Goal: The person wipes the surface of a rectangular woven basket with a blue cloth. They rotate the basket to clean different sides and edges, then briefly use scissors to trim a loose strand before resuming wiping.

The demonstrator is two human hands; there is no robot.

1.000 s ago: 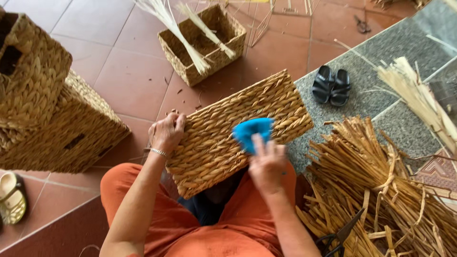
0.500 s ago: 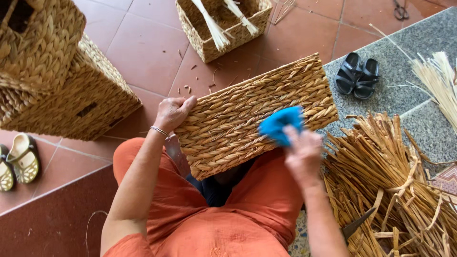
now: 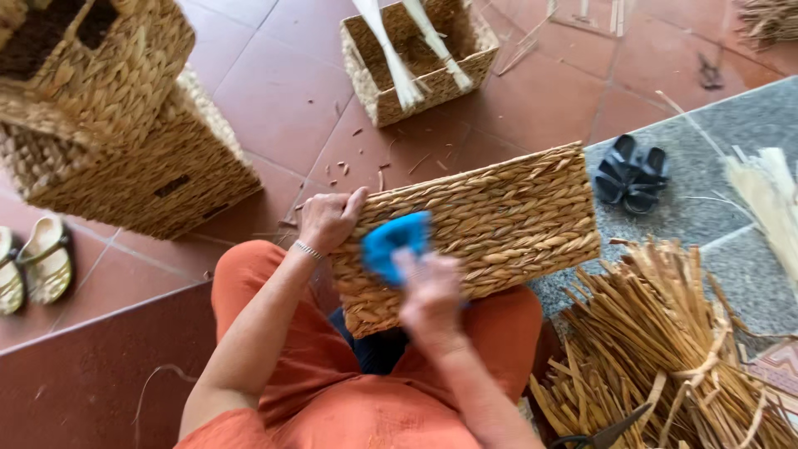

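A woven basket (image 3: 482,237) of plaited straw lies on its side across the person's lap, in the middle of the frame, its broad wall turned up. The left hand (image 3: 328,220) grips the basket's left corner, thumb on top and fingers curled over the edge, a thin bracelet at the wrist. The right hand (image 3: 431,291) is blurred by motion; it presses a blue cloth (image 3: 395,241) against the basket wall, fingers bent onto the cloth, though how tightly they close on it cannot be told.

Compared with half a second ago, the blue cloth and the right hand sit much further left on the basket: then they were near its right end, now they lie just beside the left hand, at the left-centre of the wall. The left hand keeps its grip on the same corner. The view has also shifted, so the basket reads slightly lower and more central.

In the upper left of the frame two larger woven baskets (image 3: 125,141) stand stacked on the red tile floor (image 3: 274,91). At top centre a small open basket (image 3: 424,62) holds pale fibre strips. A pair of black sandals (image 3: 632,175) rests on the grey stone step at the right. A heap of dry straw stalks (image 3: 665,349) fills the lower right. At the left edge lies a pair of pale sandals (image 3: 33,266).
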